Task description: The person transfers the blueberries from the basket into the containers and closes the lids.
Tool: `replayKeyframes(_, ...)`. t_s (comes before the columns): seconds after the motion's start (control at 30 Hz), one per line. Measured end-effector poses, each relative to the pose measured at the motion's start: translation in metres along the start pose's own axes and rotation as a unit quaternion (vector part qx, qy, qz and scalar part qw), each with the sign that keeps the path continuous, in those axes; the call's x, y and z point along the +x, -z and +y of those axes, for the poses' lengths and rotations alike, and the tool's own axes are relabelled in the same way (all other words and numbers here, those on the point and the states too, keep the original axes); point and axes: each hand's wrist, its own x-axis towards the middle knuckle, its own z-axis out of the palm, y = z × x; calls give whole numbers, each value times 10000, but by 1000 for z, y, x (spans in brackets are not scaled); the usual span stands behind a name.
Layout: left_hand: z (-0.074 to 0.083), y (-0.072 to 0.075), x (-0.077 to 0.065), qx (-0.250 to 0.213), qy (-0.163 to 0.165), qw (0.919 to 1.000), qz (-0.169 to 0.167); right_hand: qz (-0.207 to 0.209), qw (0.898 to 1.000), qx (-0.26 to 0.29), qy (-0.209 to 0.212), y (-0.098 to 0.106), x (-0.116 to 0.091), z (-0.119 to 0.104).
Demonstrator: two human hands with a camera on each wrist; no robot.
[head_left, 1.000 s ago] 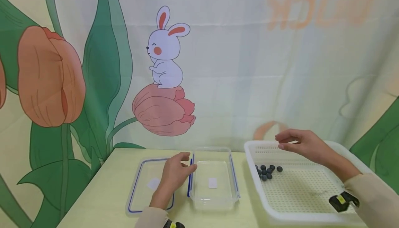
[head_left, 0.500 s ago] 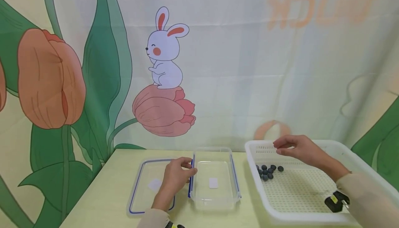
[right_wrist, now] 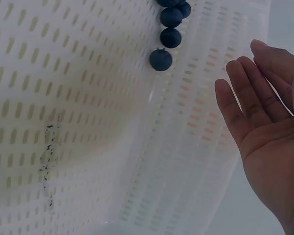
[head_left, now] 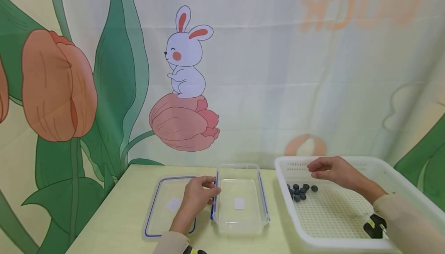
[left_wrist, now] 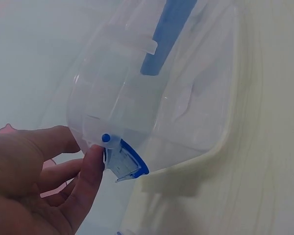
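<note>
Backdrop: a printed curtain fills the rear of the head view, showing tulips, green leaves and a white rabbit seated on a pink bloom at 12 o'clock from the work area.

Surface: a pale yellow-green table with a faint wood grain, running across the lower frame.

White basket: perforated, rectangular, at 3 o'clock on the table. A small cluster of dark blueberries lies on its floor in the near-left corner area, round, matt blue-black, touching one another in a loose row in the right wrist view.

Clear container: transparent, rectangular, with blue seal strips along its long sides and a blue latch; a small white label sits on its floor. It stands at centre, just left of the basket.

Clear lid: flat, blue-rimmed, lying at 9 o'clock, just beside the container.

Left hand: rests over the lid's right edge, fingers curled and fingertips touching the container's left wall at the latch.

Right hand: hovers above the basket at 1 o'clock from the berries, apart from them; fingers loosely extended, palm bare in the wrist view, holding nothing
</note>
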Motion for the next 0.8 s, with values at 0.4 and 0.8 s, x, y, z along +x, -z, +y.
replayKeyframes(0.4, -2, 1, 1, -141, 105, 9998, -27, -229, 9996, -55, 124, -6, 3, 21)
replayKeyframes(0.8, 1, 2, -2, -170, 138, 9998, -6, -465, 9981, -348, -214, -10, 2, 33)
